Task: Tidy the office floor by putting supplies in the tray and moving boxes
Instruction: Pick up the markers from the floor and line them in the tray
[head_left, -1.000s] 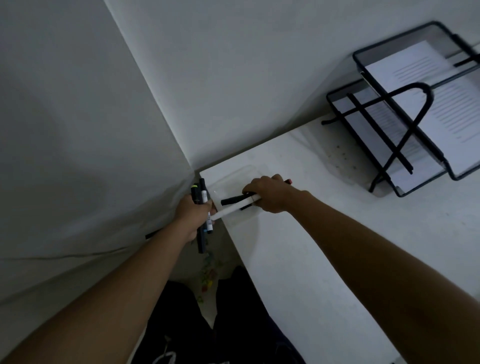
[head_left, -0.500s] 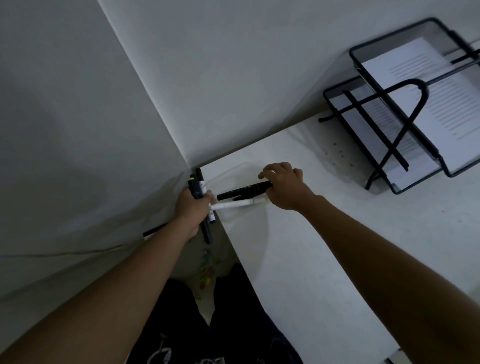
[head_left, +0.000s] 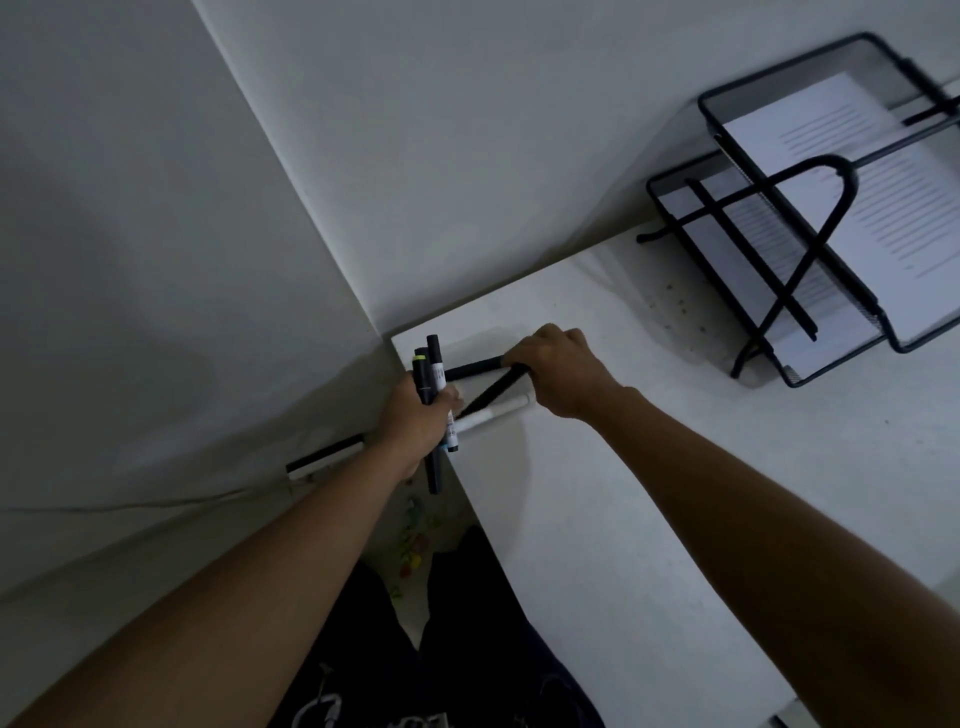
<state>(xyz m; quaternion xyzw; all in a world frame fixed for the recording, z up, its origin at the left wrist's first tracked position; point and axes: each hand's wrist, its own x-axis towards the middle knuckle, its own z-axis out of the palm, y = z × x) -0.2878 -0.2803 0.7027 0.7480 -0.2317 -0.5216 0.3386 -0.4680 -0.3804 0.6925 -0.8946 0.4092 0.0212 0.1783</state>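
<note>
My left hand (head_left: 415, 421) grips a bundle of dark markers (head_left: 430, 376) upright at the corner of the white desk (head_left: 623, 519). My right hand (head_left: 558, 371) is curled over the ends of two black pens (head_left: 475, 369) that fan out across a faint clear tray (head_left: 483, 343) on the desk corner. A white marker (head_left: 493, 415) lies just below them, its far end under my right hand. The pens' other ends reach toward my left hand.
A black wire two-tier paper tray (head_left: 810, 228) with printed sheets stands at the back right of the desk. Small coloured bits (head_left: 413, 540) lie on the floor by my dark trouser legs (head_left: 467, 623). A cable and a dark bar (head_left: 324, 457) run along the wall.
The two black pens under my right hand have spread apart into a fan. My right hand has shifted slightly over their ends. My left hand keeps its bundle in place.
</note>
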